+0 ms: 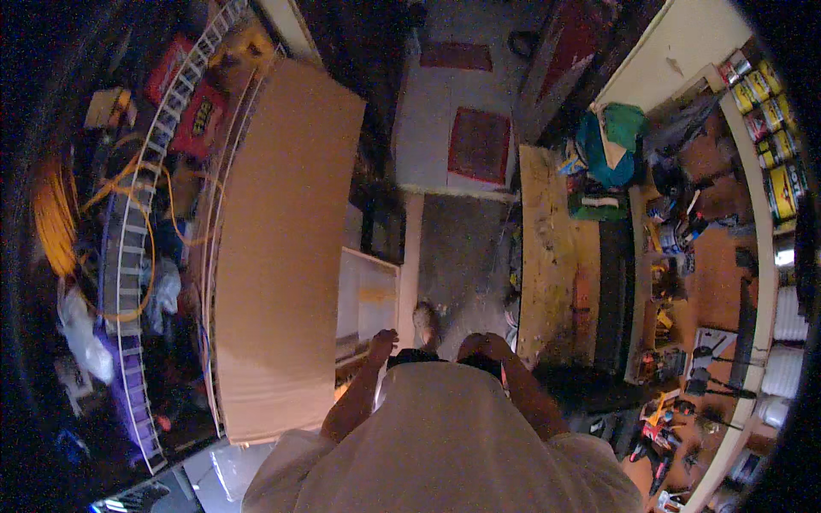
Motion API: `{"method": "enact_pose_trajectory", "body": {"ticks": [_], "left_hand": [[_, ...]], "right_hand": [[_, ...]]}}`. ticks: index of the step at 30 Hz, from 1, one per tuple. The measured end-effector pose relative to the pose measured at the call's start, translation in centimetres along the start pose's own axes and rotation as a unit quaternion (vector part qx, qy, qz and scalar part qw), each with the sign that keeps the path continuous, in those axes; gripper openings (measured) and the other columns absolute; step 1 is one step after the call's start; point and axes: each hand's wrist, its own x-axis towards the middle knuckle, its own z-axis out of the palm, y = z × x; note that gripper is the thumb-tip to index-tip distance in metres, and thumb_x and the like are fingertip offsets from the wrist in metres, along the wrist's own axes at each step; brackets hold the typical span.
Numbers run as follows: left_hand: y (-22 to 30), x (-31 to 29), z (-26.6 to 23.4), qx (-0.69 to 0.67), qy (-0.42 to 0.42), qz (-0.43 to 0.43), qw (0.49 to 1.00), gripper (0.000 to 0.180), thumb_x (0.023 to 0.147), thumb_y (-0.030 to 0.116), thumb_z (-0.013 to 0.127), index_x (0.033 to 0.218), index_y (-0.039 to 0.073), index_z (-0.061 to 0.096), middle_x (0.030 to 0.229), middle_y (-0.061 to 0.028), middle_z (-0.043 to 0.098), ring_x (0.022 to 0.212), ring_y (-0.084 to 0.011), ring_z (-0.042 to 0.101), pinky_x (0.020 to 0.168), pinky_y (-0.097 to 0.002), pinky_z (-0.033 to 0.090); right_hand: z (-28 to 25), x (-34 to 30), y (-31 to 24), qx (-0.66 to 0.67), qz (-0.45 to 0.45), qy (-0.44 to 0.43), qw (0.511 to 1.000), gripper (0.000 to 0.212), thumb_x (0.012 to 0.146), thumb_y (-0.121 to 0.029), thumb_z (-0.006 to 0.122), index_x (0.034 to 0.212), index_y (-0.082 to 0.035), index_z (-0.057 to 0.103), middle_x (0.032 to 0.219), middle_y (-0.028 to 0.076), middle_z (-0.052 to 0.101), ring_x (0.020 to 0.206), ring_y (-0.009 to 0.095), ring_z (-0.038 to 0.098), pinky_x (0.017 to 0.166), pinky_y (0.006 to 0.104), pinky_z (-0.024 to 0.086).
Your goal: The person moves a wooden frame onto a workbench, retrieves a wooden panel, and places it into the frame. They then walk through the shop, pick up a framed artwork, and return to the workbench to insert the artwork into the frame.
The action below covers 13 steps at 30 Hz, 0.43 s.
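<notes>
My left hand (384,344) hangs beside my body with its fingers loosely bent and slightly apart; no object shows in it. It is nearest to a pale-framed panel (369,299) standing beneath a large, flat brown board (282,248). In front of my waist, my right hand (484,345) has its fingers folded inward. Whatever it may hold is hidden. The wooden workbench (547,282) lies to the right of this hand. One of my shoes (425,321) shows ahead on the grey floor (466,248).
A ladder-like rack (132,222), orange cable (56,222) and red boxes (199,118) line the left. Tools (663,423) crowd the right shelves, with cans (782,188) beyond. Green bags (611,145) sit on the bench. Red mats (479,145) lie farther along the passage.
</notes>
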Motion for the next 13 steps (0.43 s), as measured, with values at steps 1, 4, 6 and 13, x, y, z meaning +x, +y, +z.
{"method": "enact_pose_trajectory", "body": {"ticks": [1,4,6,13], "left_hand": [[2.6,2.1,0.3,-0.168,-0.057,-0.022,0.984,0.031,0.098,0.032,0.044,0.103,0.005,0.06,0.106,-0.0101,0.065,0.081,-0.0217,0.062,0.064,-0.037,0.05],[6.6,6.0,4.3,0.295,-0.072,0.263,0.916,0.026,0.094,0.028,0.049,0.101,0.005,0.06,0.102,-0.0124,0.064,0.084,-0.0259,0.062,0.068,-0.0415,0.052],[9.7,7.6,6.8,0.561,-0.088,0.286,0.771,0.03,0.095,0.03,0.048,0.103,0.004,0.06,0.104,-0.0156,0.064,0.09,-0.0302,0.062,0.075,-0.043,0.052],[17.0,12.6,11.0,0.666,-0.051,-0.027,0.744,0.039,0.097,0.038,0.045,0.112,0.006,0.061,0.114,-0.0199,0.06,0.102,-0.0363,0.059,0.088,-0.0467,0.048]], "right_hand": [[-1.8,1.1,-1.0,-0.017,-0.042,0.03,0.999,0.037,0.087,-0.037,0.056,0.102,-0.006,0.068,0.113,0.021,0.064,0.104,0.037,0.06,0.09,0.0434,0.049],[-5.4,4.9,-3.6,0.033,-0.071,0.078,0.994,0.037,0.087,-0.037,0.056,0.104,-0.007,0.067,0.111,0.021,0.064,0.102,0.038,0.061,0.089,0.0443,0.05],[-6.9,7.4,-4.6,-0.001,-0.153,0.111,0.982,0.037,0.086,-0.037,0.057,0.105,-0.008,0.067,0.11,0.021,0.065,0.101,0.039,0.062,0.088,0.0448,0.05],[-16.7,14.6,-9.9,-0.075,-0.006,-0.051,0.996,0.058,0.087,-0.058,0.05,0.118,-0.01,0.063,0.118,0.025,0.061,0.109,0.043,0.059,0.096,0.0538,0.045]]}}
